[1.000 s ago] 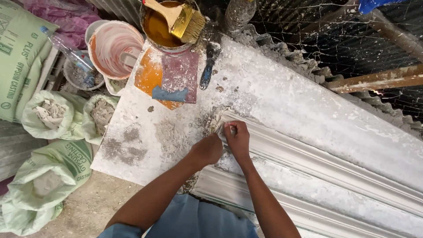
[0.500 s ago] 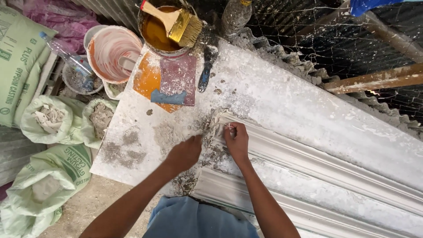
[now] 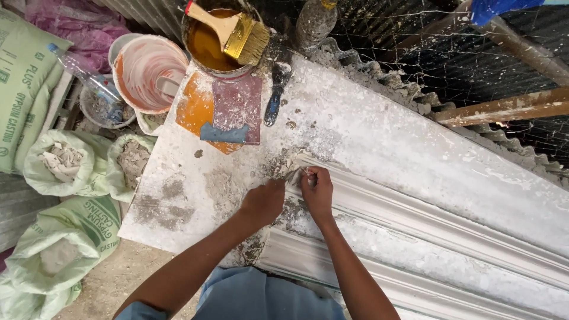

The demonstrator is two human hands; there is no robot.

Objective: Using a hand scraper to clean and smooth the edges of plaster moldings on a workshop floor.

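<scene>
The left hand (image 3: 264, 201) is curled shut, its grip pressed together on the end of the long white ribbed plaster moulding (image 3: 427, 237), which lies along the dusty white table (image 3: 367, 130); the right hand (image 3: 317, 191) rests just beside it, fingers pinching something too small to tell; a wide yellow-bristled paintbrush (image 3: 234, 31) lies across a tin of orange liquid (image 3: 207, 44); a blue-handled scraper (image 3: 275, 98) lies nearby.

Two hands: left (image 3: 264, 202), right (image 3: 317, 191), at the centre. One moulding (image 3: 427, 237) running to four o'clock. One brush (image 3: 234, 32) on one tin (image 3: 207, 44) at twelve o'clock. One bucket (image 3: 148, 71), one bottle (image 3: 89, 80) at ten o'clock. One scraper (image 3: 274, 101) at eleven. Four sacks: (image 3: 21, 95), (image 3: 59, 163), (image 3: 133, 163), (image 3: 53, 255), from nine to seven o'clock.
</scene>
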